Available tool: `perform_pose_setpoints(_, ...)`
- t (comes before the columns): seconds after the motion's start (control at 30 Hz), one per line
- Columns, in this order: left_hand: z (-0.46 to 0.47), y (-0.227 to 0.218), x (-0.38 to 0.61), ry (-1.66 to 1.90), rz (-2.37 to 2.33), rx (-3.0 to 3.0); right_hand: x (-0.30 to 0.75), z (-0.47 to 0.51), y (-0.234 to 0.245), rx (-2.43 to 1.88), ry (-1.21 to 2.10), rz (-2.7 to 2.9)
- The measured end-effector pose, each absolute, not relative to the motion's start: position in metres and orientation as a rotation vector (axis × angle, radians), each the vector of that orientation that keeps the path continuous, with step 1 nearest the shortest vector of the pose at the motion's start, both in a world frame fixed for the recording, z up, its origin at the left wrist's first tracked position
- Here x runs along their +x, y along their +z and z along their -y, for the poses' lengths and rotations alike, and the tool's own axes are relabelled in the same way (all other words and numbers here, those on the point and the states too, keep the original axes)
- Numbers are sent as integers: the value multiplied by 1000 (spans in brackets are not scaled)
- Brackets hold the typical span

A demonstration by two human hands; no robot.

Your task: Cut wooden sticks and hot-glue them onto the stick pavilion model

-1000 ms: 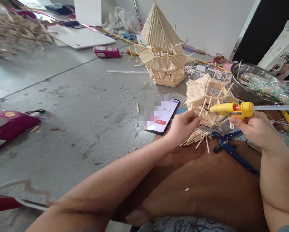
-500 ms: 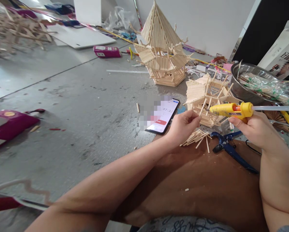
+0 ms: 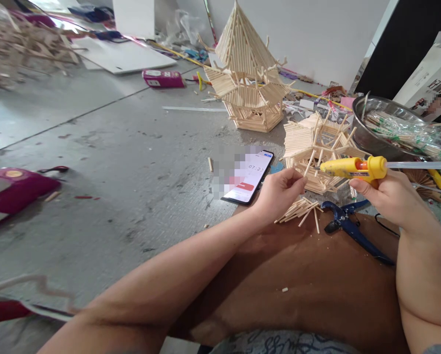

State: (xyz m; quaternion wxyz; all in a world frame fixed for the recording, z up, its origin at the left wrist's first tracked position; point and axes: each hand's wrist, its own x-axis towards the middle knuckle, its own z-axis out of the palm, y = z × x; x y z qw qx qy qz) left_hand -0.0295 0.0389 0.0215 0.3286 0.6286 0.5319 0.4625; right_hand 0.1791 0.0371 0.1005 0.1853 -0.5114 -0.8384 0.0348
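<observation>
My left hand (image 3: 283,191) pinches a short wooden stick (image 3: 309,163), which slants up in front of a part-built stick model (image 3: 301,140). Wrapped round a yellow hot glue gun (image 3: 348,167) is my right hand (image 3: 397,194); a clear glue stick (image 3: 420,165) juts from the gun's back. The gun's nozzle points left, close to the wooden stick; whether they touch I cannot tell. Below my hands lie a small pile of cut sticks (image 3: 298,210) and a blue cutter (image 3: 353,230), on a brown surface (image 3: 316,290).
A phone (image 3: 248,177) showing a timer lies beside my left hand. Behind stands a taller stick pagoda (image 3: 246,73). A metal bowl (image 3: 364,132) of wrapped sticks sits at the right. Magenta power strips (image 3: 163,78) and a white board (image 3: 120,54) lie on the grey floor.
</observation>
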Motion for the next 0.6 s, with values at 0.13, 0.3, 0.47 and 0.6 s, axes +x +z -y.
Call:
perform_pose_setpoints(0.13, -39, 23, -29, 1197, -1389, 1649, 181, -37, 104, -1436, 133, 2327)
perform_pose_setpoints(0.3, -39, 25, -28, 1178, -1386, 1628, 190, -39, 108, -1545, 285, 2243)
perform_pose_setpoints(0.47, -40, 26, -25, 1169, -1380, 1625, 194, -41, 108, -1662, 335, 2188)
perform_pose_setpoints(0.6, -41, 30, -22, 1157, -1386, 1636, 195, -42, 106, -1650, 397, 2192)
